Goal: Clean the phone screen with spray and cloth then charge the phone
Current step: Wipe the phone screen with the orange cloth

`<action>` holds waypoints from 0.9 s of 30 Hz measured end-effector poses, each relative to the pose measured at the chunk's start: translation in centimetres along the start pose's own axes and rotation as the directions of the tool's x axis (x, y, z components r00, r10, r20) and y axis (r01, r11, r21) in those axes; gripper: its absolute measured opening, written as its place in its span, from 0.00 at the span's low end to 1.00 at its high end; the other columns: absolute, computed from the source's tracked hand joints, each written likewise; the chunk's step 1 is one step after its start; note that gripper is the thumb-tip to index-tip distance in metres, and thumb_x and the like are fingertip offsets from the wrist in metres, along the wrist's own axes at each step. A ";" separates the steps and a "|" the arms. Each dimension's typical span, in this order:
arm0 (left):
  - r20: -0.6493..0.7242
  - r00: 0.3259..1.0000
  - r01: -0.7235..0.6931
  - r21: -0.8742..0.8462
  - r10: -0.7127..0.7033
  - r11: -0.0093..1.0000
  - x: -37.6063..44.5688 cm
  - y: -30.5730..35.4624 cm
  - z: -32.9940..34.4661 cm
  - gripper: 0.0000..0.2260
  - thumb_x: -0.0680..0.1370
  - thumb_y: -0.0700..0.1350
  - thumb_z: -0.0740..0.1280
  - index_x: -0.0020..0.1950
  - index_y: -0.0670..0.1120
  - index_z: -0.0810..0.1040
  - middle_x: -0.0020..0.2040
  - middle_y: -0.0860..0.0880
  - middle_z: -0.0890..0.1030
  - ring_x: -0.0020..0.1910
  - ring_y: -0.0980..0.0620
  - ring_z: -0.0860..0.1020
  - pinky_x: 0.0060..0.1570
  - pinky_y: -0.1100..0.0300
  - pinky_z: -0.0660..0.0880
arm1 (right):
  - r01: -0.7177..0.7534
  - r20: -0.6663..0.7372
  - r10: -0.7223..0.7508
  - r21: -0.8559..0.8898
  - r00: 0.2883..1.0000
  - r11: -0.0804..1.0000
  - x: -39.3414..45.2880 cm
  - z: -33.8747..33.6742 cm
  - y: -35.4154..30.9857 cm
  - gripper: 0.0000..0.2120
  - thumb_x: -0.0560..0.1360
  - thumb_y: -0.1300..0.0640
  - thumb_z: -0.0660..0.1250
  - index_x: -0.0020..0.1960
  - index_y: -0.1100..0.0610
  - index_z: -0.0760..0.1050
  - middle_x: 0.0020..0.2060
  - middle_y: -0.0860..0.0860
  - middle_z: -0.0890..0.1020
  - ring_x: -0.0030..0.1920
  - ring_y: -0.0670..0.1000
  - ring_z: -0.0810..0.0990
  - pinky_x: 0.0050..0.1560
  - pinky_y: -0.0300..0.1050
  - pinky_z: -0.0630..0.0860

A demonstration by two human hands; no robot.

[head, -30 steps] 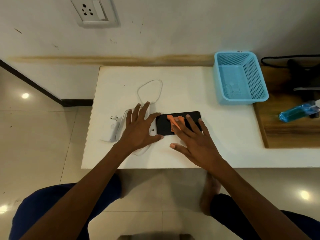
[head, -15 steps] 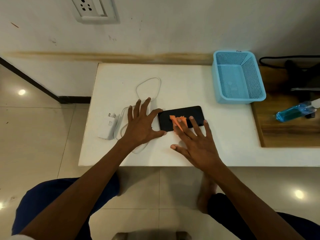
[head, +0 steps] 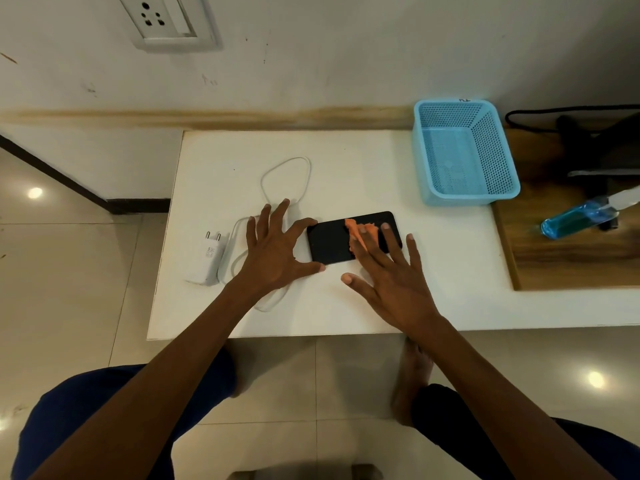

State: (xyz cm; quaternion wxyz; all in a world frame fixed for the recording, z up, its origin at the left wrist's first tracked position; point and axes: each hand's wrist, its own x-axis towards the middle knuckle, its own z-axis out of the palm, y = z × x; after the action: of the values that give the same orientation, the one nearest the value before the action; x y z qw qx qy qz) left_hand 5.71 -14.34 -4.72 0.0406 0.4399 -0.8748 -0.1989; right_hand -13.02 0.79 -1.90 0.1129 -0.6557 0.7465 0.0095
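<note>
A black phone [head: 330, 240] lies flat on the white table [head: 346, 161], screen up. An orange cloth [head: 358, 230] sits on the screen under the straight fingers of my right hand [head: 391, 271], which presses it down. My left hand [head: 273, 251] lies spread flat beside the phone's left end, with thumb and index finger against its edge. A white charger plug [head: 206, 256] with its looped white cable [head: 287, 174] lies left of the phone, partly under my left hand. The blue spray bottle [head: 581, 218] lies on its side on the wooden surface at the right.
A light blue plastic basket [head: 464, 154] stands at the table's back right. A wall socket [head: 166, 20] is mounted on the wall above the table's left side. Dark cables and objects [head: 588, 140] sit on the wooden surface [head: 571, 258] to the right. Tiled floor lies below.
My right hand with the cloth has slid slightly right along the screen. My left hand stays in place against the phone's left end.
</note>
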 end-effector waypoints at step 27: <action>0.009 1.000 -0.004 0.083 0.003 0.997 0.3 0.9 -0.6 0.38 0.65 0.67 0.72 0.72 0.59 0.66 0.80 0.47 0.50 0.78 0.40 0.42 0.73 0.38 0.40 | -0.233 -0.067 0.235 0.041 0.970 0.972 1.6 -0.8 3.0 0.37 0.78 0.29 0.42 0.80 0.44 0.34 0.81 0.47 0.49 0.80 0.57 0.46 0.77 0.65 0.48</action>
State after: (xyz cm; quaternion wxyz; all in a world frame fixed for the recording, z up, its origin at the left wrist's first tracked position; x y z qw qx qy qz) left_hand 5.01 -14.32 -3.86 0.0188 0.4389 -0.8832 -0.1642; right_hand -16.28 -0.51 -1.84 0.0950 -0.5611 0.8222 -0.0129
